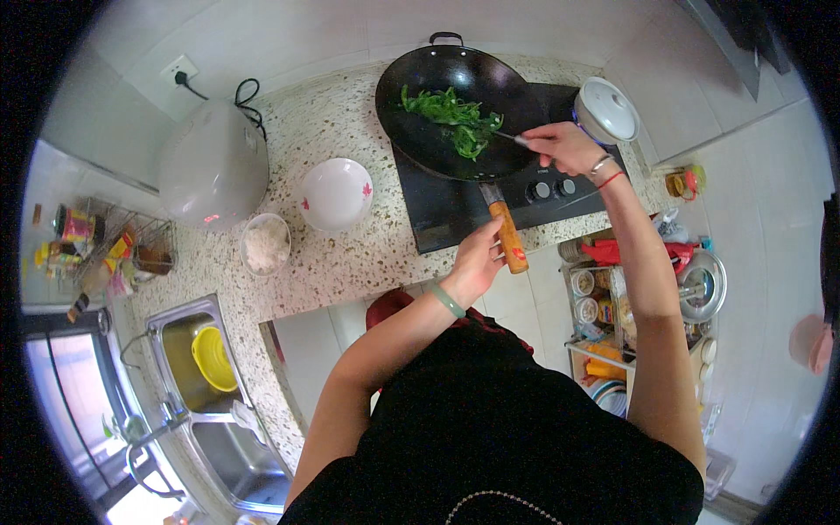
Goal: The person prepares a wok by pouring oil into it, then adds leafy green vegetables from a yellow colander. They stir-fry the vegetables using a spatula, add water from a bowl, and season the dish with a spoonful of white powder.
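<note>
A black wok (420, 140) sits on the black gas stove, with chopped green leafy vegetables (455, 114) inside. My left hand (477, 262) is at the wok's wooden handle (507, 236), thumb and fingers curled against its left side; some fingertips are hidden behind it. Over the wok's right edge, my right hand (564, 147) grips a thin metal cooking utensil (507, 136), probably a spatula. Its far end disappears among the greens, so its shape cannot be made out.
Left of the stove (437, 219) stand a white bowl (337, 194) and a smaller bowl of pale food (265, 245). A lidded white pot (608, 109) is at the stove's right. A double sink (245, 455) holds a yellow basin (214, 359). A laden rack (604, 306) stands below right.
</note>
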The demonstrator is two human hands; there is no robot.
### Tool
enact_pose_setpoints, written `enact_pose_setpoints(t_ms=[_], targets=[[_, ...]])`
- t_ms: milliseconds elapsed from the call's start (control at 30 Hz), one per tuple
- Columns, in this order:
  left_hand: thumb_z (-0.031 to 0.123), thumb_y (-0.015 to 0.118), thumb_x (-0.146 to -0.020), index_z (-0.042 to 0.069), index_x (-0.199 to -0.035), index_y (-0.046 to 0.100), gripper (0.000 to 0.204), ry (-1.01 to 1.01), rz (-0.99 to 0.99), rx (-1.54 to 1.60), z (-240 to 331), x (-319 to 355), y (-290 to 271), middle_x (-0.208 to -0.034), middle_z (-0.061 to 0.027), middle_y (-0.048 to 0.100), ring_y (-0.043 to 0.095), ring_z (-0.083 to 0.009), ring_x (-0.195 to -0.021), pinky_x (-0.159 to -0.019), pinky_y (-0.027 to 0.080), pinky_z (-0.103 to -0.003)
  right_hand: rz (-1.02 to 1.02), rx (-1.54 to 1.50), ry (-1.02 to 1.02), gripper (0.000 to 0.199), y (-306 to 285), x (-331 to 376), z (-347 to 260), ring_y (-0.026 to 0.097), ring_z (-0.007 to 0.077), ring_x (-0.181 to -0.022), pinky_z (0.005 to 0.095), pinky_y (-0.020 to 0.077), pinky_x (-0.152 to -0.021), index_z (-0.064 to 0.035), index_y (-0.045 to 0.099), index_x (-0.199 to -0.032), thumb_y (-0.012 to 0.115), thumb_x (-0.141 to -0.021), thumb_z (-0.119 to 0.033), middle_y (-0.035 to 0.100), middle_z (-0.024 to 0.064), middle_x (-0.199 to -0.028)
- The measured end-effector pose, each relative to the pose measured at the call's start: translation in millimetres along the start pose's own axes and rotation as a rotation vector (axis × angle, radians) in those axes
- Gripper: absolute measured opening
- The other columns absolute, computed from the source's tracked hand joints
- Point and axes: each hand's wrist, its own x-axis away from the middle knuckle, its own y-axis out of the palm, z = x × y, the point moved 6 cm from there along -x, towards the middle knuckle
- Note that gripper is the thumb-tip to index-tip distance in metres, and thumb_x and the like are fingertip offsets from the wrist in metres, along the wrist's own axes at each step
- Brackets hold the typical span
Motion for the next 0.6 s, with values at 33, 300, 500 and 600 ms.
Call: enact_pose_setpoints(t_ms=[33, 300, 500, 600], targets=[[0.030, 0.056, -0.091, 0.009, -0.119, 0.049, 0.037, 0.012, 0.003, 0.004, -1, 2, -1, -0.112, -0.0061, 0.055, 0.050, -0.0209, -0.105, -0.095, 0.039, -0.041, -0.023, -0.054, 0.021, 0.035, -10, 5, 7, 0.034, 0.0013, -0.042, 0.0178, 0.0227, -0.034, -0.0126, 0.059, -0.120, 0.056, -0.090, -0.030, 0.051, -0.0046, -0.064], [0.032, 0.059, -0.089, 0.008, -0.126, 0.042, 0.047, 0.243, 0.118, 0.001, 4, 20, 1, -0.129, -0.0087, 0.044, 0.045, -0.0223, -0.116, -0.096, 0.036, -0.040, 0.258, 0.123, -0.090, 0.032, -49, -11, 46, 0.052, 0.0092, -0.048, 0.0247, 0.0422, -0.044, -0.0079, 0.064, -0.112, 0.061, -0.086, -0.027, 0.064, 0.0038, -0.071], [0.034, 0.058, -0.090, 0.006, -0.138, 0.031, 0.062, 0.326, 0.166, -0.015, 3, 36, -1, -0.141, -0.0127, 0.032, 0.035, -0.0256, -0.126, -0.102, 0.034, -0.041, 0.366, 0.475, -0.252, 0.025, 6, 7, 31, 0.065, 0.0327, -0.084, 0.0382, 0.0521, -0.076, -0.0168, 0.069, -0.103, 0.064, -0.081, -0.028, 0.067, 0.0145, -0.090], [0.034, 0.056, -0.090, 0.007, -0.134, 0.035, 0.055, 0.307, 0.149, -0.008, 1, 33, -4, -0.134, -0.0105, 0.040, 0.041, -0.0238, -0.120, -0.099, 0.036, -0.042, 0.369, 0.523, -0.268, 0.025, 5, 6, 40, 0.064, 0.0326, -0.087, 0.0390, 0.0521, -0.078, -0.0163, 0.069, -0.103, 0.063, -0.081, -0.028, 0.066, 0.0145, -0.094]])
